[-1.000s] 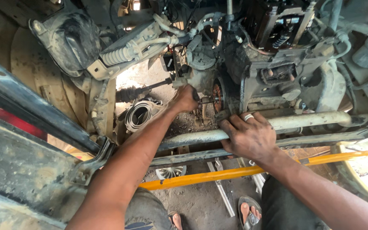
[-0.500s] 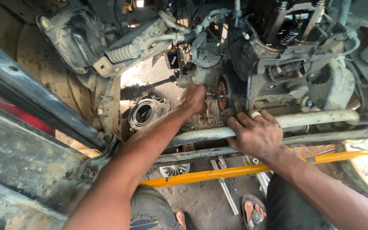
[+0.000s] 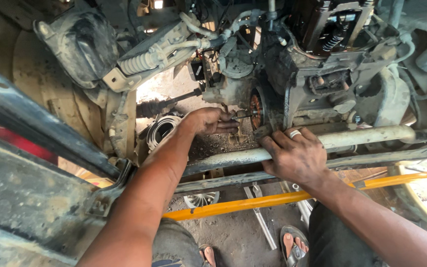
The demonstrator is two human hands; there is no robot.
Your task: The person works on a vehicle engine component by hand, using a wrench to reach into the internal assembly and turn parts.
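Head view: the person looks down into a dirty engine bay. The left hand (image 3: 208, 121) reaches deep in, just under a grey engine part (image 3: 233, 81). Its fingers (image 3: 226, 123) are curled tight around something small and thin at the bottom of that part, but it is too small and dark to tell what it is. The right hand (image 3: 295, 155) lies flat on a long grey bar (image 3: 371, 136) that runs across the bay. Its fingers (image 3: 273, 143) are spread out and press on the bar, not closed around anything. A ring (image 3: 295, 133) sits on one finger. Just beside the left hand is a round orange wheel (image 3: 256, 106) on the engine. A ribbed hose (image 3: 139, 62) is up and to the left. Below the bar runs a yellow pole (image 3: 253, 202). Far down on the ground are two feet in sandals (image 3: 292, 244) and a shiny wrench (image 3: 260, 222).
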